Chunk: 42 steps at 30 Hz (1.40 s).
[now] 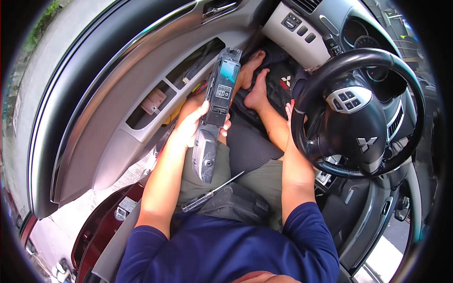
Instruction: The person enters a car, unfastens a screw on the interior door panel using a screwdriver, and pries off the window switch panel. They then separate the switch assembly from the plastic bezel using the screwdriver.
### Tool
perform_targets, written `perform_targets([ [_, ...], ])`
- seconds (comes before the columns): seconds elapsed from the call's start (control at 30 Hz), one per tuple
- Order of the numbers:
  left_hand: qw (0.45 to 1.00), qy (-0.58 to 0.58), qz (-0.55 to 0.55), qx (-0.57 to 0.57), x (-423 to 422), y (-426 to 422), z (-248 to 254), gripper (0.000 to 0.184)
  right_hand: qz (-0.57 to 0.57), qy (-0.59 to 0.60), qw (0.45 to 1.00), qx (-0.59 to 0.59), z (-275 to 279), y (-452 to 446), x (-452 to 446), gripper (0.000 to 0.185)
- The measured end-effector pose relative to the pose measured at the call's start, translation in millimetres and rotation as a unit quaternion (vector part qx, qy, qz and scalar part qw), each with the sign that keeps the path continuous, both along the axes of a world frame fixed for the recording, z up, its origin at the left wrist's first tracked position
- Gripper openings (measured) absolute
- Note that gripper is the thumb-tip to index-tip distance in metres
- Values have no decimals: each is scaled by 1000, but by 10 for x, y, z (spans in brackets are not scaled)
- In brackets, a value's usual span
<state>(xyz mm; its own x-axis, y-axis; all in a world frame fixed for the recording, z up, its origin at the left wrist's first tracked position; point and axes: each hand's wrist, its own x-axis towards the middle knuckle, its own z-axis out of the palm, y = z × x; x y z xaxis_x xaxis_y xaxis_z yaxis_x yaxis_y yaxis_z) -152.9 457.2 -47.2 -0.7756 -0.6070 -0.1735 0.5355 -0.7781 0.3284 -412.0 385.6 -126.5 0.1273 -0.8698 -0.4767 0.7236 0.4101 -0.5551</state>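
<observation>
My left hand (pixel 192 125) grips a long dark plastic trim panel (pixel 205 155) above my left thigh, thumb on its near face and fingertips showing at the other edge. The panel bears a glossy teal-reflecting rectangle, a white printed label and a connector socket. My right hand (pixel 289 113) is by the left side of the steering wheel (pixel 298 118), partly hidden behind its rim; the visible fingers look stretched out, and whether they touch the rim I cannot tell. A screwdriver (pixel 212 193) with a clear handle lies across my lap, beside a black mesh-textured item (pixel 236 203).
The open car door (pixel 108 127) curves along the left, its armrest pocket uncovered with a loose connector (pixel 186 80) at the opening. My bare feet (pixel 258 89) rest on the dark floor mat (pixel 283 85). The dashboard (pixel 302 35) rises ahead.
</observation>
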Motion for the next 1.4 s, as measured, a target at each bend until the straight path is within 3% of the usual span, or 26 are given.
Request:
perform_targets([
  [0.1, 1000, 8, 5, -1, 5, 0, 18, 61, -45, -80, 994, 58, 117, 25, 75, 91],
  [0.2, 1000, -10, 0, -16, 20, -7, 23, 74, -68, -72, 992, 72, 227, 214, -3, 77],
  [0.23, 1000, -19, -2, -24, 24, -3, 27, 82, -84, -47, 993, 72, 288, 346, -79, 73],
  [0.43, 1000, 6, -8, -8, 0, 15, -28, 79, -250, 187, 945, 94, 675, 1475, -806, 48],
  [0.57, 999, -4, -24, -24, -32, -1, -24, 77, -265, 272, 918, 117, 768, 2027, -833, 34],
  [0.6, 999, -8, -25, -31, -20, -1, -19, 77, -226, 312, 917, 102, 768, 2121, -766, 37],
  [0.83, 999, -21, 0, -36, -48, 41, 156, 75, -242, 284, 922, 103, 1288, 2704, -406, 22],
  [1.03, 994, -67, 10, -81, -47, 50, 235, 80, -256, 257, 926, 100, 1796, 3340, -292, 22],
  [1.1, 999, -13, 0, -46, -66, 71, 224, 82, -260, 251, 928, 91, 1930, 3598, -313, 23],
  [1.4, 993, -66, 7, -98, -94, 124, 386, 75, -380, 271, 876, 119, 2384, 4669, -442, 23],
])
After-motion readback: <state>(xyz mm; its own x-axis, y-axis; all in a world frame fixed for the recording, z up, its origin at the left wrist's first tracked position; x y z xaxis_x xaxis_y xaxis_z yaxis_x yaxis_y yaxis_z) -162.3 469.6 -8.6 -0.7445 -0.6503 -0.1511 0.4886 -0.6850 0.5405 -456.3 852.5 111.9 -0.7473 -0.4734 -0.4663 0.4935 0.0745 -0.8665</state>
